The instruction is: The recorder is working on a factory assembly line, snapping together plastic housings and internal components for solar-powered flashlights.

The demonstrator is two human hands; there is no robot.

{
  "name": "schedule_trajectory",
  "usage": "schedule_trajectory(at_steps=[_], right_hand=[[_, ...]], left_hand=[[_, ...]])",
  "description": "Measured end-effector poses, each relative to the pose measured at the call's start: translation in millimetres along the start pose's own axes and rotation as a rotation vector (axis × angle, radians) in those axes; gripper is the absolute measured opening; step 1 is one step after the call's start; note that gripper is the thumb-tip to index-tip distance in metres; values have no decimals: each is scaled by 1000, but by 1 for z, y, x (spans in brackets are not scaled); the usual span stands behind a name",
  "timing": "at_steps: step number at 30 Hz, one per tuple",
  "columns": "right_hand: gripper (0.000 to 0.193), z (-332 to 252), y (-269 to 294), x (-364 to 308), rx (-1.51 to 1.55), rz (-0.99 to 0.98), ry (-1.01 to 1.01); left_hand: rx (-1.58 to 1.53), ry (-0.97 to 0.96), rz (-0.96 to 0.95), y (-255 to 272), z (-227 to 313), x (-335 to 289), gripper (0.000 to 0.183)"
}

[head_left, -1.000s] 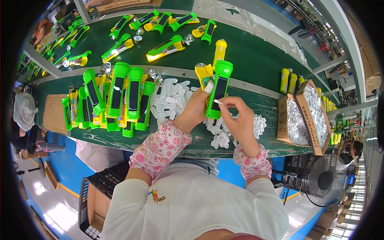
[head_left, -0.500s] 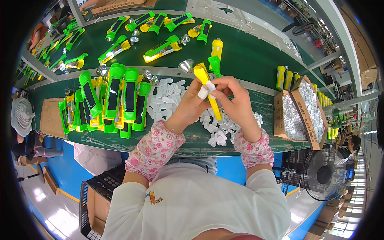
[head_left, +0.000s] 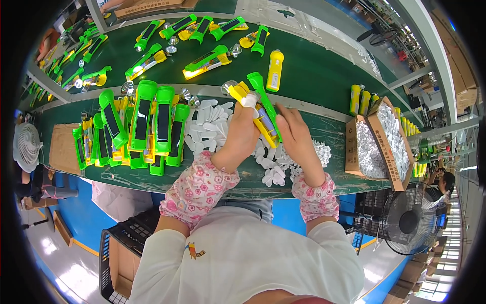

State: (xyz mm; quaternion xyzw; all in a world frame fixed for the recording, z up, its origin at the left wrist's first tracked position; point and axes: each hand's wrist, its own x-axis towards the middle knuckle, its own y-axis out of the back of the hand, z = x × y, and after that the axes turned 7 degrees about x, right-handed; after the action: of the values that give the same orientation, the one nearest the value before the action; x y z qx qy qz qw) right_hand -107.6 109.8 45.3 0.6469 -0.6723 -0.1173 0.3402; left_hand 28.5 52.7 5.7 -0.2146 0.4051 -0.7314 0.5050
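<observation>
My left hand (head_left: 239, 133) grips the yellow shell (head_left: 266, 128) of an opened flashlight, tilted over the bench. A white wrap (head_left: 250, 100) shows at that hand's fingertips. At the shell's upper end sits a silver reflector cup (head_left: 229, 87). The green half shell (head_left: 260, 91) lies along the yellow one, slightly askew. My right hand (head_left: 296, 133) closes against the green half's lower right side; its fingertips are partly hidden. Below both hands are loose white flat strips (head_left: 207, 121) and small white parts (head_left: 321, 151).
Green-and-yellow flashlights (head_left: 144, 116) are piled at my left, beside a cardboard sheet (head_left: 66, 148). More open flashlights lie on the green belt (head_left: 202, 93), with a yellow flashlight (head_left: 275, 71) just ahead. At right stand cardboard boxes (head_left: 382, 144) of small parts and a black fan (head_left: 409, 222).
The green half shell has come from the belt side to lie against the yellow shell. My right hand has left the white piece and moved onto the green half. The yellow shell tilts further left.
</observation>
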Motion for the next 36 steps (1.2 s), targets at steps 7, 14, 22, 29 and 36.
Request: schedule_trajectory(at_steps=[7, 14, 22, 29, 36], right_hand=[[39, 4, -1, 2, 147, 82, 48], [37, 9, -17, -3, 212, 138, 82], [36, 0, -28, -2, 185, 211, 58], [38, -11, -42, -4, -37, 225, 33], [44, -6, -45, -5, -294, 193, 46]], left_hand=[[2, -71, 76, -11, 9, -3, 20], [-29, -63, 112, -8, 11, 0, 22], [108, -127, 184, -11, 11, 3, 17], [-190, -88, 87, 1, 2, 14, 17], [85, -115, -6, 3, -1, 8, 26]])
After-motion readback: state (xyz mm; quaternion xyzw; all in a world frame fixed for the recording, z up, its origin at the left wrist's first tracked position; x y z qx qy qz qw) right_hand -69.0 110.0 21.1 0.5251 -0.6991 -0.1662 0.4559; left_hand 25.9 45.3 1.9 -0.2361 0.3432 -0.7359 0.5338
